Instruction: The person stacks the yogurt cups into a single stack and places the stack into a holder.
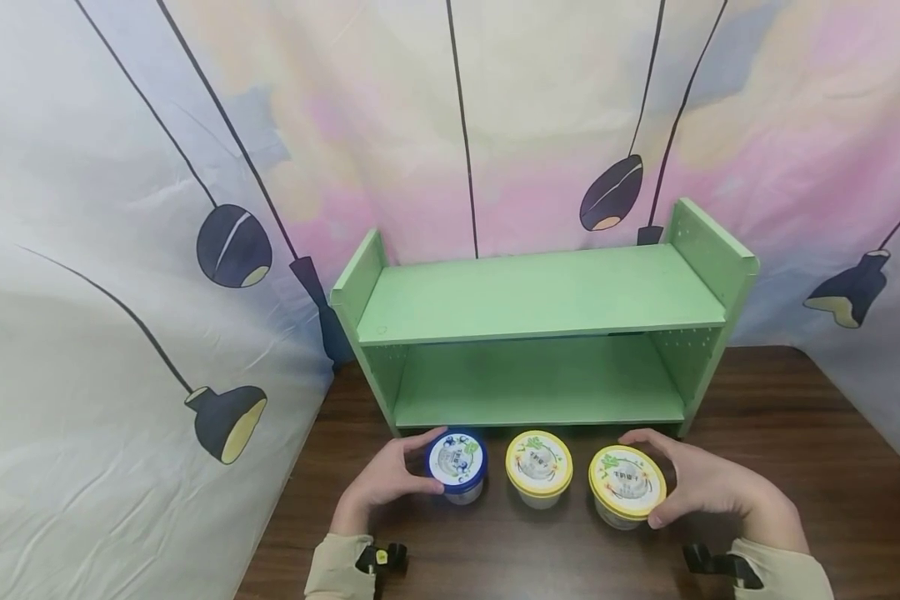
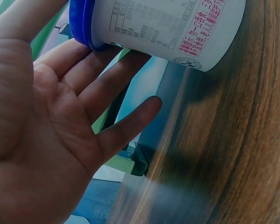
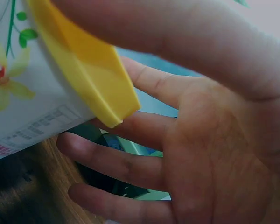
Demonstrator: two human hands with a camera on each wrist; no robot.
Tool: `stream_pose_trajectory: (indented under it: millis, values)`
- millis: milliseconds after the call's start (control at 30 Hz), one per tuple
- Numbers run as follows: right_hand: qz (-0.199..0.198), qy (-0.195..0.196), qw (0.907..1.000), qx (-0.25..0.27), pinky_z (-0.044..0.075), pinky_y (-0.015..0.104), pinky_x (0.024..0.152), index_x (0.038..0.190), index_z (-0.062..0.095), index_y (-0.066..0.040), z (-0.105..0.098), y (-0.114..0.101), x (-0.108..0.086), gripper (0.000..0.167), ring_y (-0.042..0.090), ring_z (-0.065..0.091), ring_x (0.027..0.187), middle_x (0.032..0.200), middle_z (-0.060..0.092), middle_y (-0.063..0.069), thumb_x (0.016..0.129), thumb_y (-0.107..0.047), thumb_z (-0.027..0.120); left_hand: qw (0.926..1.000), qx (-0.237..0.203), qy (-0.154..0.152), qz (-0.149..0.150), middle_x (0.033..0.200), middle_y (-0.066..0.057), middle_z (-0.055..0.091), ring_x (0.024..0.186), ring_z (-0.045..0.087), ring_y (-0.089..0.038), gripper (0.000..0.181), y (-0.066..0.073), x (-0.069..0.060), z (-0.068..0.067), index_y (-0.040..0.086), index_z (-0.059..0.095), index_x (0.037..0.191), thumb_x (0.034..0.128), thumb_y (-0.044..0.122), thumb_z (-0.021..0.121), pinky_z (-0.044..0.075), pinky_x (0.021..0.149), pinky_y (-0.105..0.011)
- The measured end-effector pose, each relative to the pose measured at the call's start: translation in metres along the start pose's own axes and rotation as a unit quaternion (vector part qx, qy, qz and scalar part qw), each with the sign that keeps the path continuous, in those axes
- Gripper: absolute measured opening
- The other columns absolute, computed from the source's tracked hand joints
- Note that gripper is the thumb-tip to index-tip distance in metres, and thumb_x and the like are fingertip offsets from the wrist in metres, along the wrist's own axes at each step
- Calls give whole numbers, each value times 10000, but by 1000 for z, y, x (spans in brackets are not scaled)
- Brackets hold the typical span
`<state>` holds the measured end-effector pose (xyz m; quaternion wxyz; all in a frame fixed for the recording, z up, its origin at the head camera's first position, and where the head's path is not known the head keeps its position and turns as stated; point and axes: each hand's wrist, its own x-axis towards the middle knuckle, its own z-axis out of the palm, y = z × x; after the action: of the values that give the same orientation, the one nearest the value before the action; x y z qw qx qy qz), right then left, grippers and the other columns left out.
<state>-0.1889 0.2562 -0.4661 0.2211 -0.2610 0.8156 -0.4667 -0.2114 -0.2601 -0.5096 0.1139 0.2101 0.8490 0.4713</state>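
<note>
In the head view, three round tubs stand in a row in front of a green shelf. My left hand (image 1: 392, 477) holds the blue-lidded tub (image 1: 457, 463) by its rim, thumb at the near side and index finger at the far side. In the left wrist view, the other fingers stretch out beneath the blue lid (image 2: 82, 23). My right hand (image 1: 720, 483) likewise grips the right yellow-lidded tub (image 1: 627, 485) between thumb and fingers. The right wrist view shows the thumb over its yellow lid (image 3: 91, 70). Between the hands is another yellow-lidded tub (image 1: 539, 467), touched by neither.
Just behind the tubs stands the green two-level shelf (image 1: 540, 292), with raised side panels. Its lower board (image 1: 540, 383) lies near table height. Everything is on a dark wooden table (image 1: 525, 558). A printed cloth (image 1: 420, 125) with lamp pictures hangs behind.
</note>
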Motion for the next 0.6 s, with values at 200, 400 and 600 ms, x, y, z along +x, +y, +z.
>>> stream_pose_trajectory:
  millis: [200, 400, 600]
  values:
    - [48, -233, 9991, 345, 461, 384, 950, 1553, 369, -27, 2, 2, 3, 989, 289, 531, 1214, 1396, 561, 141, 747, -80, 939, 10000, -47, -44, 53, 1552, 5, 590, 1477, 481, -285, 872, 1, -1, 1, 263, 549, 1588, 821, 340, 958, 345, 1205, -631]
    - [-78, -43, 9997, 222, 457, 270, 927, 1494, 429, -27, 2, 2, 2, 934, 198, 560, 1188, 1359, 585, 138, 726, -88, 958, 9998, -125, -135, 116, 1542, 12, 599, 1476, 481, -280, 872, 2, 1, 4, 264, 544, 1591, 825, 340, 955, 339, 1208, -633]
    - [-214, 85, 9995, 218, 466, 233, 907, 1454, 439, 18, 2, 3, 0, 891, 119, 604, 1140, 1313, 618, 150, 729, -95, 943, 9998, -57, -144, 125, 1542, 34, 597, 1480, 479, -252, 875, 3, 3, 5, 259, 546, 1589, 820, 336, 958, 333, 1218, -610]
